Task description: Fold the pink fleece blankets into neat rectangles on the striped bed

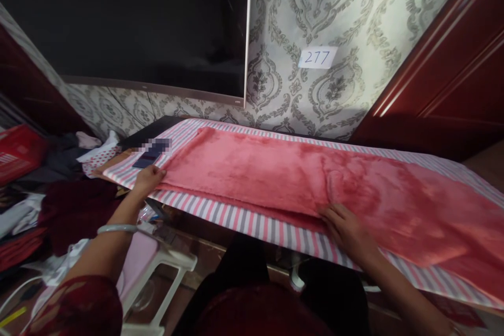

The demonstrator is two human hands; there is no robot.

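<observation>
A long coral-pink plush cloth (244, 168) lies folded in layers along a striped sheet (252, 223). Its left part is fairly smooth, while the middle is bunched and wrinkled. My left hand (148, 180) is closed on the cloth's near left corner. My right hand (342, 223) pinches the near edge right of the middle, where a gap shows between the layers. Whether the cloth is a blanket or a garment cannot be made out. Just beyond my left hand lies a dark phone-like slab (146, 159), partly blurred out.
A large dark television screen (129, 21) hangs above the table's left side. Piled clothes (74, 210) and a red bag (19, 152) sit at the left. Below is a white plastic stool (169, 283). A red-brown wooden door (444, 79) stands at the right.
</observation>
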